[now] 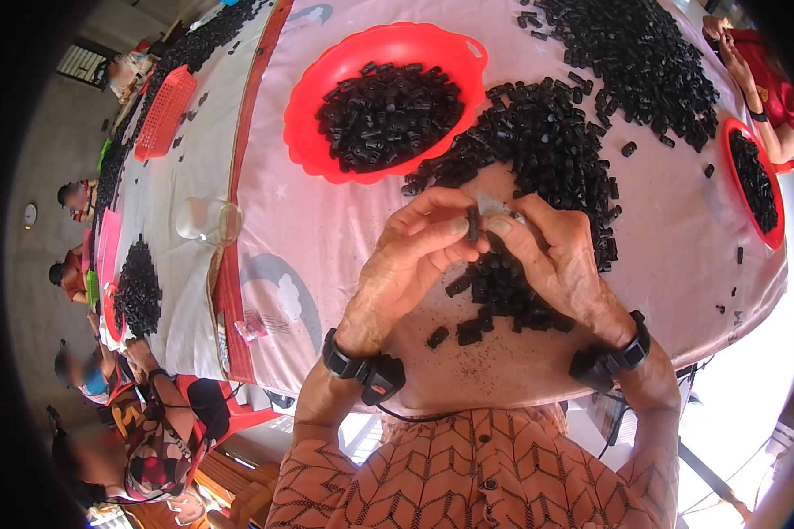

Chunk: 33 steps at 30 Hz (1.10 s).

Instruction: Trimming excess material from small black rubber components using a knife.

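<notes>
Red bowl (300,132) holding black pieces (388,115): beyond the left hand (406,256), which pinches one small black piece (473,224) between thumb and fingers. Right hand (556,251): curled beside it, contents cannot be told. Advised: steady left pinch, light right-hand pressure, above the pile (573,141)

Small black pieces (547,150): plastic by their look, smooth, low sheen; scalloped red bowl (304,115): glossy, smooth plastic; red basket (163,115): openwork plastic; pink tablecloth (326,220): matt cloth, softly creased, gritty in patches; clear jar (198,220): transparent, shiny, glass or plastic, I cannot tell from here; patterned shirt (485,458): cloth, matt.
</notes>
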Motion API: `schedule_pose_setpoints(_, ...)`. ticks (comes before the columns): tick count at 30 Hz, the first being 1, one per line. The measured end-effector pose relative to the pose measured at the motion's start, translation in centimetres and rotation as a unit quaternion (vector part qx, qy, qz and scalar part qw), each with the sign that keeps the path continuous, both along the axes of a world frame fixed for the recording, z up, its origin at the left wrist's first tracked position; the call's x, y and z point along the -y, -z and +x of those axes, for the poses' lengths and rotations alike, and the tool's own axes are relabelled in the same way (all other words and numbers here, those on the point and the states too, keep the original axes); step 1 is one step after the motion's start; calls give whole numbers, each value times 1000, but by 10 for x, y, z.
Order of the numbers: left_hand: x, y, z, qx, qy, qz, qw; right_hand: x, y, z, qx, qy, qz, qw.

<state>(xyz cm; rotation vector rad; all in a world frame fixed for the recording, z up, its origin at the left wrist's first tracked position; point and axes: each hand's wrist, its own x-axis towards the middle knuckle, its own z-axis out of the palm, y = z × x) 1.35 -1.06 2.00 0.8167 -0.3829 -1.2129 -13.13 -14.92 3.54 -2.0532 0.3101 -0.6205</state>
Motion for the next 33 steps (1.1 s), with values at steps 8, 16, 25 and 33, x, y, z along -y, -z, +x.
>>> schedule_pose_setpoints(8,3,3,-5,-11,-43,-11,999,-7,8,0,44,-43,-63,996)
schedule_pose_setpoints(16,0,2,-5,-4,-40,-21,999,-8,9,2,59,-42,-101,992)
schedule_pose_setpoints(25,0,0,-7,-17,-33,-21,999,-8,9,1,47,-46,-93,994)
schedule_pose_setpoints(33,0,0,-9,-4,-36,-24,999,-9,8,0,48,-44,-101,993)
